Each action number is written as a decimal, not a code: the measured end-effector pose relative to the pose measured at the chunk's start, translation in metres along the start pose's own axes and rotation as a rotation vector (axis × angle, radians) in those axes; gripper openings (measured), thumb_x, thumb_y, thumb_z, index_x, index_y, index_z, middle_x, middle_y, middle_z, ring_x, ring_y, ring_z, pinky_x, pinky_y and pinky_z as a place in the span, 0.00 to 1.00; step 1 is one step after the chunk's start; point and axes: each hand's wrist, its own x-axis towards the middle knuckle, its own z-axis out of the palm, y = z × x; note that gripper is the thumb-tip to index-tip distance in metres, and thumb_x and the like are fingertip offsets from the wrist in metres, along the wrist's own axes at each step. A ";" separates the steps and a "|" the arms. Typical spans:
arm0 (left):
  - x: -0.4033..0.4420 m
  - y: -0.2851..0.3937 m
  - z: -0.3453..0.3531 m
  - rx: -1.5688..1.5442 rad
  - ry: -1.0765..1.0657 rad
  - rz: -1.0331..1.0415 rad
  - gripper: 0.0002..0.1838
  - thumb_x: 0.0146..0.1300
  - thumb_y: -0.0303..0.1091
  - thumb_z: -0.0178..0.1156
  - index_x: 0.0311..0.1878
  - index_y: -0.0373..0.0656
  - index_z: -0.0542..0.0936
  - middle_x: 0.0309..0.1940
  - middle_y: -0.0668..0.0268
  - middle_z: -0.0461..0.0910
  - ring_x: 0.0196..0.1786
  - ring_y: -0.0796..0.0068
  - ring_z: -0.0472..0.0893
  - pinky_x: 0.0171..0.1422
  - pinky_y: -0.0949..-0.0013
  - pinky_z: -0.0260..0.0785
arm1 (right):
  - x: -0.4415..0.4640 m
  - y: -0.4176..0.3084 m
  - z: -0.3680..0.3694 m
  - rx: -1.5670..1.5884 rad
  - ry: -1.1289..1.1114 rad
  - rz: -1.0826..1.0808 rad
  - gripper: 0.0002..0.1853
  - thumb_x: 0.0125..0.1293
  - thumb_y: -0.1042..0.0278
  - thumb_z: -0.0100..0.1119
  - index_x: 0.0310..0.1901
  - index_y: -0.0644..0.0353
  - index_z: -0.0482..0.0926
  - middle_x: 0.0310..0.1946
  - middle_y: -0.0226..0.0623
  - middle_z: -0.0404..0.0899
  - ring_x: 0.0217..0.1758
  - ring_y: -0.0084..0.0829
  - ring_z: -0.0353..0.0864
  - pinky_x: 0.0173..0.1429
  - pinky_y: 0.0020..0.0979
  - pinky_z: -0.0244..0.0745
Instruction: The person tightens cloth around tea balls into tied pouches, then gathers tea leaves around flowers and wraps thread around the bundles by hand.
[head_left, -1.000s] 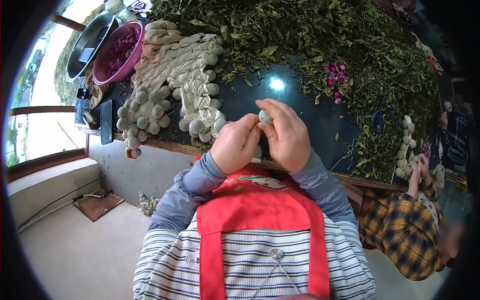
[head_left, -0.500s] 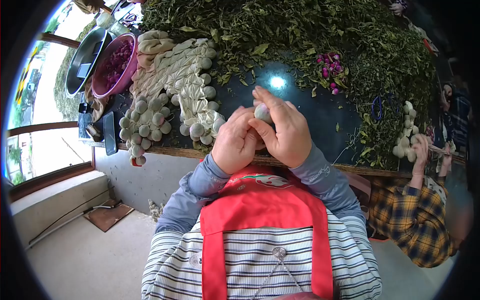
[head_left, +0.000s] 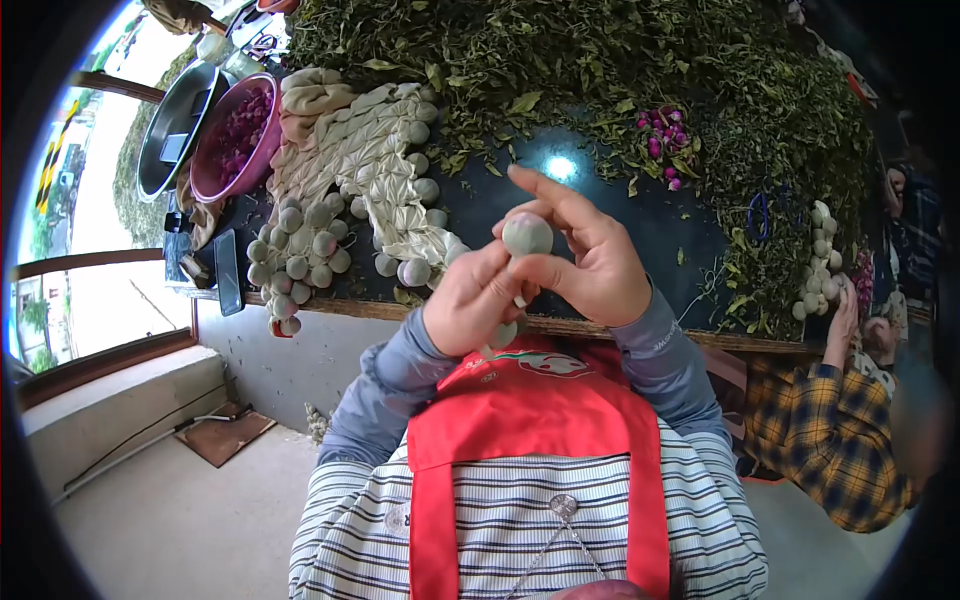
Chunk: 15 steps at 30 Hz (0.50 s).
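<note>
In front of my chest I hold a round cloth-wrapped ball [head_left: 527,234], pale green with a pink tint. My right hand [head_left: 594,272] has its thumb and fingers around the ball, with one finger stretched out above it. My left hand [head_left: 472,302] is closed just below and left of the ball, on cloth mostly hidden by the fingers. Another ball [head_left: 503,335] hangs under my hands, by the table edge. To the left lies the pleated cream cloth [head_left: 385,185], its edge lined with similar balls that run toward my left hand.
Heaped green leaves [head_left: 600,60] cover the back and right of the dark table [head_left: 640,250]. Pink flower buds [head_left: 662,138] lie among them. At left are a pink basin [head_left: 215,192] of petals, a metal basin [head_left: 150,175] and a phone [head_left: 229,272]. A co-worker's hand [head_left: 842,325] touches balls at right.
My hands have turned and parted slightly, so more of the ball shows between them. The hanging ball below has come into view. The co-worker's hands have shifted a little.
</note>
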 end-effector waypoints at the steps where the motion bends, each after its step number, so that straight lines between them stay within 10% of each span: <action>1: -0.001 0.000 0.003 0.159 0.040 0.118 0.08 0.70 0.25 0.47 0.42 0.35 0.77 0.24 0.64 0.77 0.21 0.72 0.72 0.27 0.74 0.66 | 0.003 0.004 -0.003 -0.110 -0.024 -0.100 0.27 0.59 0.69 0.68 0.61 0.61 0.76 0.47 0.38 0.82 0.42 0.33 0.79 0.51 0.30 0.74; 15: 0.011 -0.008 0.010 0.960 0.266 0.886 0.07 0.64 0.25 0.49 0.39 0.36 0.77 0.20 0.65 0.76 0.20 0.73 0.70 0.26 0.72 0.63 | 0.014 0.017 -0.009 -0.841 0.224 -0.589 0.17 0.54 0.58 0.73 0.40 0.58 0.80 0.34 0.31 0.80 0.35 0.29 0.75 0.43 0.29 0.70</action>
